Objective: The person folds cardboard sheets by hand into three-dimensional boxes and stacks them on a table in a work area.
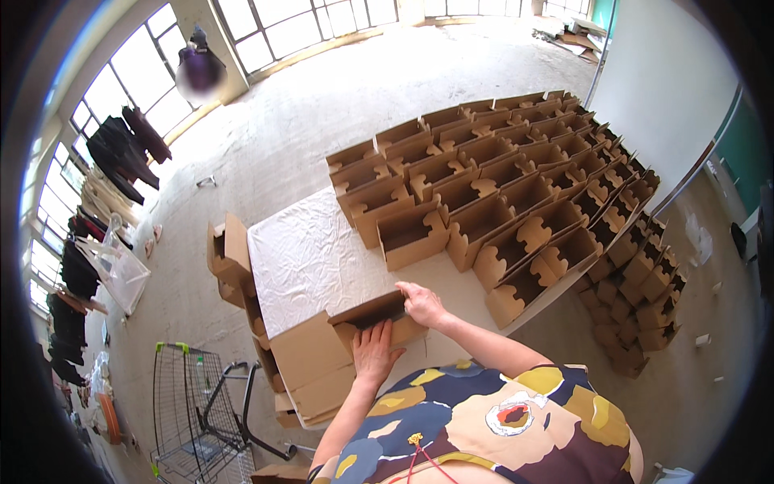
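While your left hand (375, 351) lies flat, fingers spread, on the front panel of a half-folded cardboard box (367, 319), your right hand (421, 305) presses on its upper edge, fingers together and bent over the flap. Neither hand pinches anything. The box sits at the near edge of the desk (310, 258), on top of a stack of flat cardboard blanks (310, 363) just in front of you.

Progress, judging from the layout: most of the work looks done. Rows of folded boxes (500, 177) cover the far and right part of the desk, open sides up, packed touching each other. More finished ones are piled on the floor (339, 105) at the right side of the desk (641, 282).

Left to do: the box under your hands isn't formed yet, its flaps are only partly up. The flat stack beneath it looks several blanks deep, exact count can't be told. A few loose cardboard pieces (230, 254) also sit at the left side of the desk. A wire cart (189, 403) stands on the floor at your left.
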`<state>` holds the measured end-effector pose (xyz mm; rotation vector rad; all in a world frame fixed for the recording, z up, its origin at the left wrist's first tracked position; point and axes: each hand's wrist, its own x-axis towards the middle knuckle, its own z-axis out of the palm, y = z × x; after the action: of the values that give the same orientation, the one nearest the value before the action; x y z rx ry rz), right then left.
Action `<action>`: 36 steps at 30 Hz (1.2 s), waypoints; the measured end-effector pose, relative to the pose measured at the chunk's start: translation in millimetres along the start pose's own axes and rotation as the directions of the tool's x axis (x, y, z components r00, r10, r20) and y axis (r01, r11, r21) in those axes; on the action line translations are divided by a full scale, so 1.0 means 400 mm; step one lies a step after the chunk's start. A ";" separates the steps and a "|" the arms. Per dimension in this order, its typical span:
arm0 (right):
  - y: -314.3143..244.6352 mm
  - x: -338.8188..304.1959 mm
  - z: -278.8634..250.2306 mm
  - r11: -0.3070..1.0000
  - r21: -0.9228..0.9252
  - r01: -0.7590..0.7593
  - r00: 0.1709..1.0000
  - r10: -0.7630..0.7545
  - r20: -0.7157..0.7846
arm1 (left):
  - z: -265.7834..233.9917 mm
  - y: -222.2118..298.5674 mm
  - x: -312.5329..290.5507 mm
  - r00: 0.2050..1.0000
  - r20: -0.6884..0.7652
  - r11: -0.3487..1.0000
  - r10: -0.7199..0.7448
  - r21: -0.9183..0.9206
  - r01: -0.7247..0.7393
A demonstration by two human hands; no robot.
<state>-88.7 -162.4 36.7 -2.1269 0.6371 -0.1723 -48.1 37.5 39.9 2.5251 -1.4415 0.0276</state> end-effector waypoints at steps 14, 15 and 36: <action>0.006 0.055 -0.026 0.976 -0.127 0.177 0.977 -0.159 0.141 | 0.011 -0.024 0.000 0.997 0.043 0.998 0.063 -0.011 -0.063; 0.006 0.057 -0.025 0.975 -0.131 0.180 0.976 -0.161 0.146 | 0.009 -0.026 -0.003 0.996 0.054 0.997 0.074 -0.025 -0.073; -0.083 -0.035 -0.024 0.930 -0.333 0.154 0.988 -0.135 0.079 | -0.095 -0.019 0.047 0.987 -0.123 0.972 0.104 -0.198 -0.127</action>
<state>-91.5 -146.5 70.3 -2.5048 0.5042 -0.0879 -28.1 33.1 77.8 2.2370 -1.4652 0.0374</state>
